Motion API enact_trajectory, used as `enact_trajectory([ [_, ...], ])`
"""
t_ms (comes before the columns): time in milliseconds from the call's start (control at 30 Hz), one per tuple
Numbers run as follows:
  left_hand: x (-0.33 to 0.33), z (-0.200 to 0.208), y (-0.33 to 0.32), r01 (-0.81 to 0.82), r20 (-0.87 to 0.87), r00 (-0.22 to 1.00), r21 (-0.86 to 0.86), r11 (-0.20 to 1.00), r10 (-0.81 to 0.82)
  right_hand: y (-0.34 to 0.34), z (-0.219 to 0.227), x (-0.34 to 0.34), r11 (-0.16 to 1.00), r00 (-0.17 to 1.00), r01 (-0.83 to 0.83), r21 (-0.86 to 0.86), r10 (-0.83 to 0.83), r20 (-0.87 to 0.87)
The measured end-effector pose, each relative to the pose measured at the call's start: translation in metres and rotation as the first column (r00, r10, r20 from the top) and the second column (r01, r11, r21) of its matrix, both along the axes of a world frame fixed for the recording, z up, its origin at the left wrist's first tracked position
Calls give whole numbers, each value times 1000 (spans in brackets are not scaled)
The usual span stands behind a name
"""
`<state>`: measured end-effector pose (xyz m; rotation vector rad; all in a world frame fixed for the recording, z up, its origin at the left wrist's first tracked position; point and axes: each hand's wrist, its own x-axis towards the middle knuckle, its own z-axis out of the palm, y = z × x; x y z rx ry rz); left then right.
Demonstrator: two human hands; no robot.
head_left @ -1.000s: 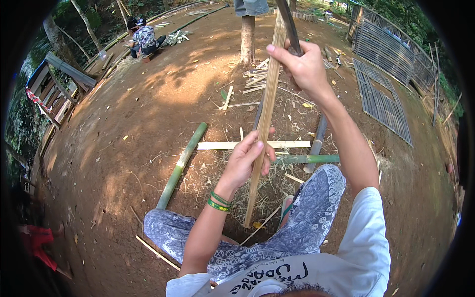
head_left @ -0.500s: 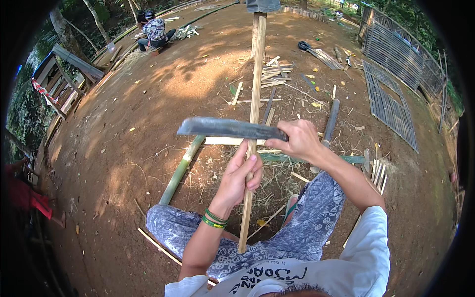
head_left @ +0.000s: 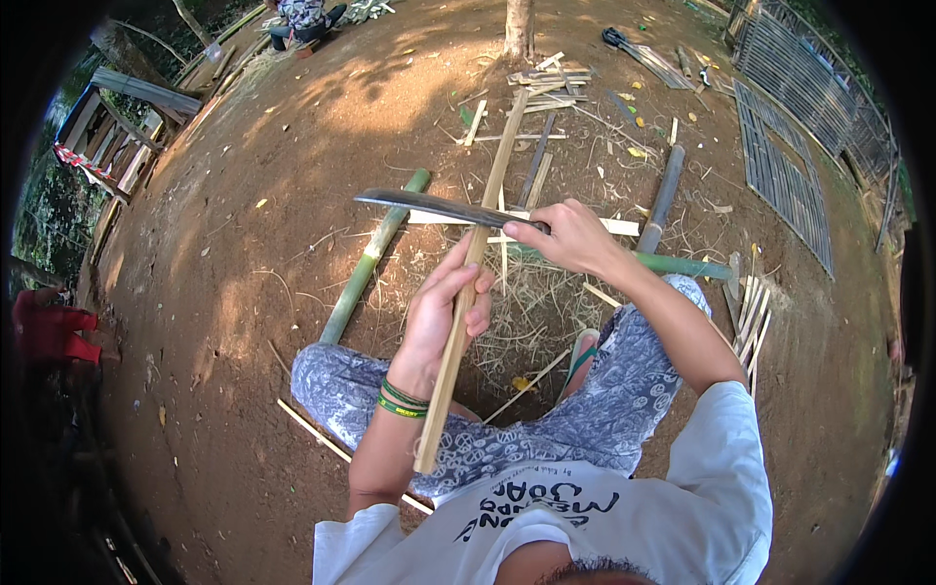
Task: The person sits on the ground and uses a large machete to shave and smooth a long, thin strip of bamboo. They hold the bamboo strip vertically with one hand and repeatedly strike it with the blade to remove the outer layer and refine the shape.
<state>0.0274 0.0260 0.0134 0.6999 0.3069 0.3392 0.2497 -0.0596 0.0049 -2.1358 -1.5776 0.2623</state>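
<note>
My left hand is closed around a long bamboo strip, whose lower end rests near my lap and whose far end points away from me. My right hand grips the handle of a machete. Its blade reaches leftward across the strip just beyond my left fingers and appears to touch it, seen almost edge-on. Ahead of my hands, pale split strips and thin shavings lie on the dirt.
A green bamboo pole lies left of my hands, with a dark bamboo piece to the right. Cut strips are piled by a tree trunk. Woven bamboo panels stand and lie at right. A person sits far left.
The strip now slants more, its lower end shifted left and its far end dropped lower in view. The machete blade has turned from its broad side to nearly edge-on. Both hands keep hold.
</note>
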Motion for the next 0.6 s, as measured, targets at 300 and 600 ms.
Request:
enact_trajectory([
  [300, -84, -51, 8, 60, -339, 938, -36, 998, -68, -43, -102, -130, 966, 716, 4, -258, -183, -674],
  [600, -89, -48, -15, -186, -311, 804, 678, 711, 507, -67, -173, -167, 932, 542, 150, -330, -356, -761],
])
